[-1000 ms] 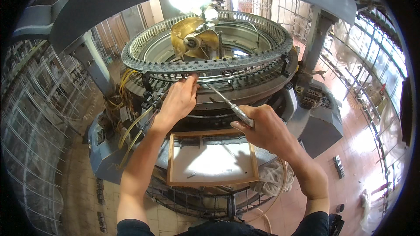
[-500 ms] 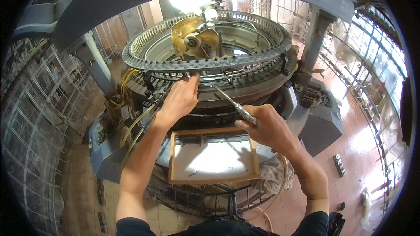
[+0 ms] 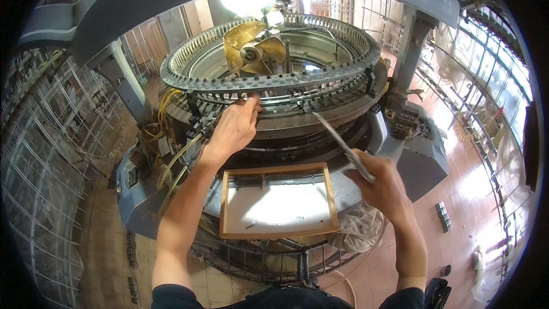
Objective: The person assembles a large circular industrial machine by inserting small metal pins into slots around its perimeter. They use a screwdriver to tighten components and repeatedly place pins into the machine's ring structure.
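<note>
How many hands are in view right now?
2: the left hand, below the near side of the metal ring; the right hand, farther right, gripping a slim tool. No others show.

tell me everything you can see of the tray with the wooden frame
The tray is rectangular, with a light brown rim that looks wooden and a white floor, brightly lit in the middle. Dark strips lie along its far side, and a few small bits near its front. It lies open side up, seemingly on the grey ledge. Neither the left hand nor the right hand touches it.
</note>
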